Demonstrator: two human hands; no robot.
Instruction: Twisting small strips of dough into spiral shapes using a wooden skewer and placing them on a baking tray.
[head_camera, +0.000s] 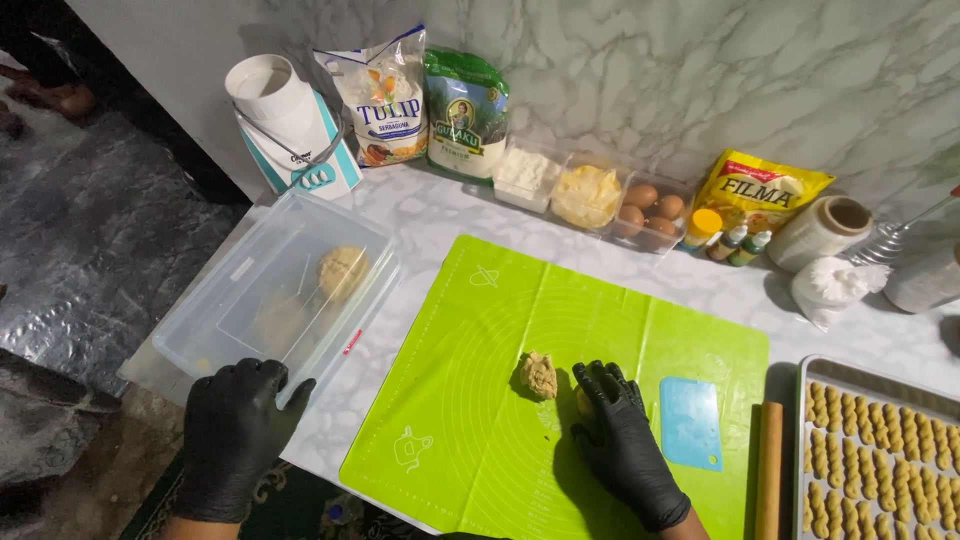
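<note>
Gloved hands working on a marbled white tabletop (440, 215)
Left hand (232, 432) is lying open on a clear lidded tub (280, 290); right hand (622, 440) is cupping dough (583, 402) on the green mat (500, 400).

A home kitchen set up for baking: a marbled worktop (440, 215) against a marble-look wall (700, 70), with bags of flour (385, 95) and sugar (466, 112), eggs (650, 210) and butter (587, 195) along its back edge, a green mat (480, 420), and a tray (800, 400) of shaped cookies at its right edge.
</note>
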